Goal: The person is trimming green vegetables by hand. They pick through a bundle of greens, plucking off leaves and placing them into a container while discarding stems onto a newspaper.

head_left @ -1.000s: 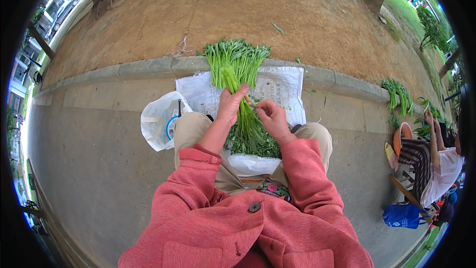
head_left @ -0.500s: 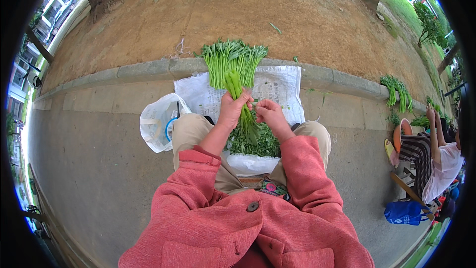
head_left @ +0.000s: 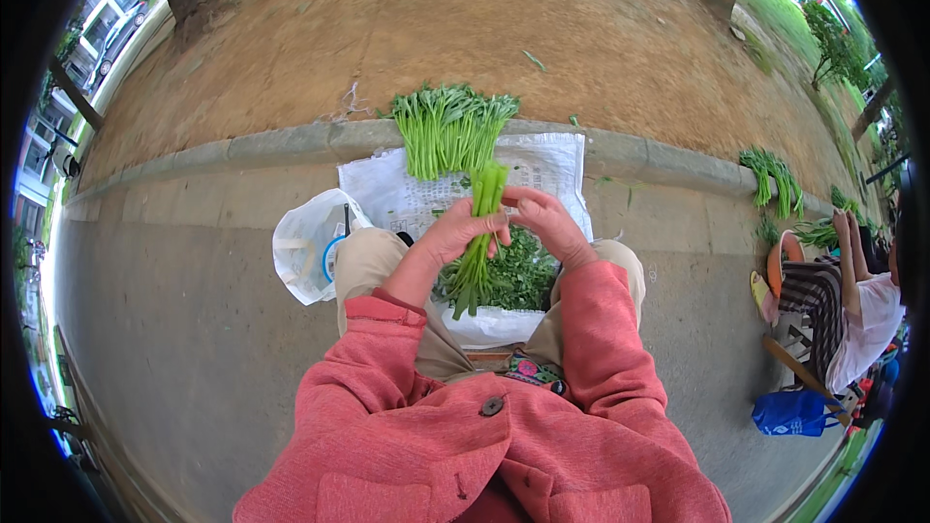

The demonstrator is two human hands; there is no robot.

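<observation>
A bunch of long-stemmed leafy greens (head_left: 479,249) is gripped in my left hand (head_left: 463,230), cut stem ends up and leaves hanging down. My right hand (head_left: 548,225) closes on the same bunch from its right side, its fingertips partly hidden by the stems. Below my hands, between my knees, lies a heap of loose leaves (head_left: 518,276) on a white woven sack (head_left: 542,169). Beyond it, a wide row of the same greens (head_left: 450,131) rests across the sack's far edge and the kerb, leaves pointing away from me.
By my left knee stands a white plastic bag (head_left: 295,244) with a blue round thing inside. A stone kerb (head_left: 257,143) runs across, bare soil beyond. At far right another person (head_left: 862,320) sits near an orange basin (head_left: 778,266), a blue bag (head_left: 790,414) and more greens (head_left: 772,179).
The bunch has come lower and leans the other way, tops now tilted right. My right hand, which was pinching at the bunch's side, has risen and now lies against its upper stems.
</observation>
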